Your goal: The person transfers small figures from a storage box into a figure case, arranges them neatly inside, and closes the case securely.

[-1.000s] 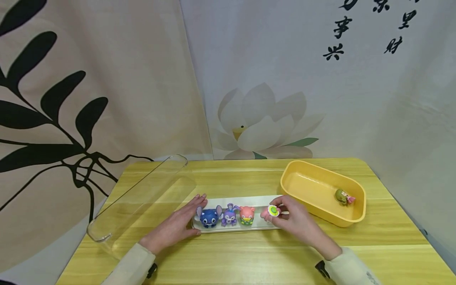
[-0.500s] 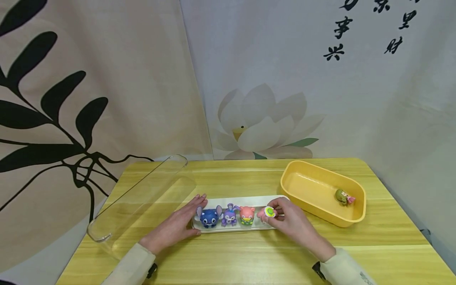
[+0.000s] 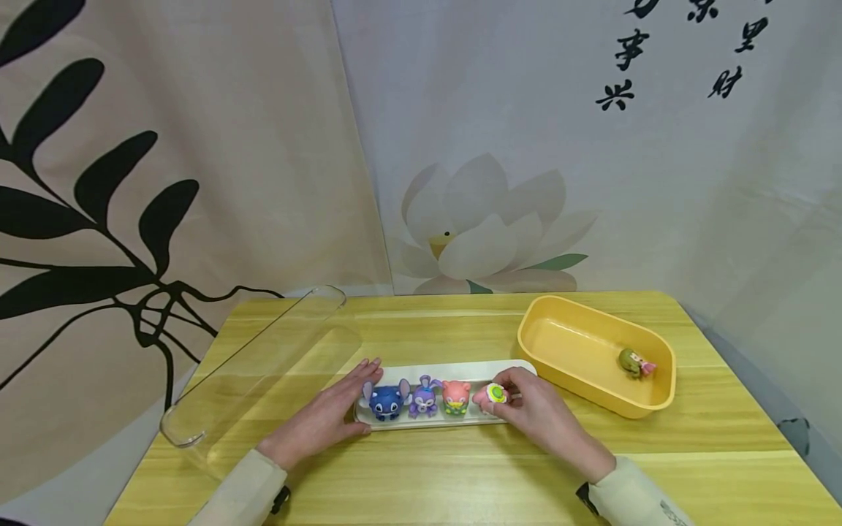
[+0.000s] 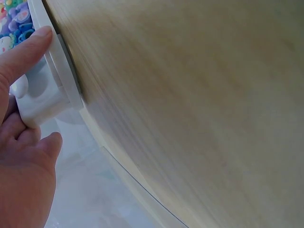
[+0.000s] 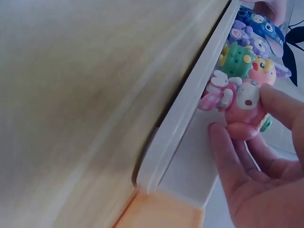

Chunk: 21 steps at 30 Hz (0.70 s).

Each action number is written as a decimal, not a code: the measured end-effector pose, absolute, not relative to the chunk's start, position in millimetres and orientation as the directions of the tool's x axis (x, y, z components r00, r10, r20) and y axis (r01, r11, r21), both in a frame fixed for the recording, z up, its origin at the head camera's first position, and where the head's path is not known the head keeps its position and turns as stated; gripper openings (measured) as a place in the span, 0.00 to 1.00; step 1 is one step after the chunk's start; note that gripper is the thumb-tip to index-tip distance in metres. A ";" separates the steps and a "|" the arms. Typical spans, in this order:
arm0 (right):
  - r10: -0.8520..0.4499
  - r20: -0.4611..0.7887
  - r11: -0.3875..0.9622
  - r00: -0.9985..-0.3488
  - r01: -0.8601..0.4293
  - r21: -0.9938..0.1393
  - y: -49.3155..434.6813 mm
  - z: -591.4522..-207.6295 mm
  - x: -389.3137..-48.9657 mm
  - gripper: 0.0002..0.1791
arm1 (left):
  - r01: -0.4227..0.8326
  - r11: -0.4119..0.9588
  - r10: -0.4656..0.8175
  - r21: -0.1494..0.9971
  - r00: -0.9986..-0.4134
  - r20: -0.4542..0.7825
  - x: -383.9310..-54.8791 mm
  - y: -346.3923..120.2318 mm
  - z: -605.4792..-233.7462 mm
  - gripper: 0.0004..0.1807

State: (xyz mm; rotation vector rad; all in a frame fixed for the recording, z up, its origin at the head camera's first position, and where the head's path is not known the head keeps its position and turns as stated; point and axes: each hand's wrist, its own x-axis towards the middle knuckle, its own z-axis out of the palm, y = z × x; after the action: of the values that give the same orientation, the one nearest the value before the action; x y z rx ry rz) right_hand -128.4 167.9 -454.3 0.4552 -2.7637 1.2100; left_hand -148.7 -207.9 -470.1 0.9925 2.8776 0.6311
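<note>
A pink toy figurine point(image 3: 489, 395) with a round green, yellow and white piece on its head is pinched by the fingers and thumb of my right hand point(image 3: 541, 406). It stands low over the white tray point(image 3: 430, 372), close beside a pink and green pig-like figurine point(image 3: 456, 398). Further left in the tray are a purple rabbit figurine point(image 3: 424, 398) and a blue big-eared figurine point(image 3: 385, 401). My left hand point(image 3: 324, 416) holds the tray's left end, a digit on the rim point(image 4: 47, 42) and other fingers tucked round the end in the left wrist view.
A yellow bin point(image 3: 566, 343) sits at the back right, touching or overlapping the tray's right corner in view. Inside it lies a green and pink figurine point(image 3: 635, 363). A clear cover point(image 3: 263, 372) lies slantwise on the left of the wooden table point(image 3: 421, 482).
My right hand has moved slightly left with the pink figurine, bringing it nearer the pig-like one. My left hand and the tray have stayed put.
</note>
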 end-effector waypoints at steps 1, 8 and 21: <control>-0.232 0.204 0.649 -0.951 -0.308 -0.696 168.2 -454.0 -128.4 0.16 | 0.586 0.713 0.598 0.385 -0.795 0.101 -149.0 -207.8 -470.2 0.52; -0.222 0.206 0.660 -0.953 -0.303 -0.687 168.7 -453.3 -128.8 0.16 | 0.590 0.710 0.601 0.385 -0.792 0.105 -149.7 -207.7 -470.3 0.52; -0.221 0.250 0.693 -0.943 -0.332 -0.640 165.9 -455.6 -129.8 0.16 | 0.591 0.712 0.600 0.380 -0.792 0.108 -149.0 -208.2 -469.7 0.52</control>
State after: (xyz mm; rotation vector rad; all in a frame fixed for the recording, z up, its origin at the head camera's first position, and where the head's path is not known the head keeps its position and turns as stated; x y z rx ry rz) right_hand -129.8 165.9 -455.6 0.4514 -2.7469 1.0845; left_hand -149.0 -208.2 -469.7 1.0041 2.8846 0.6276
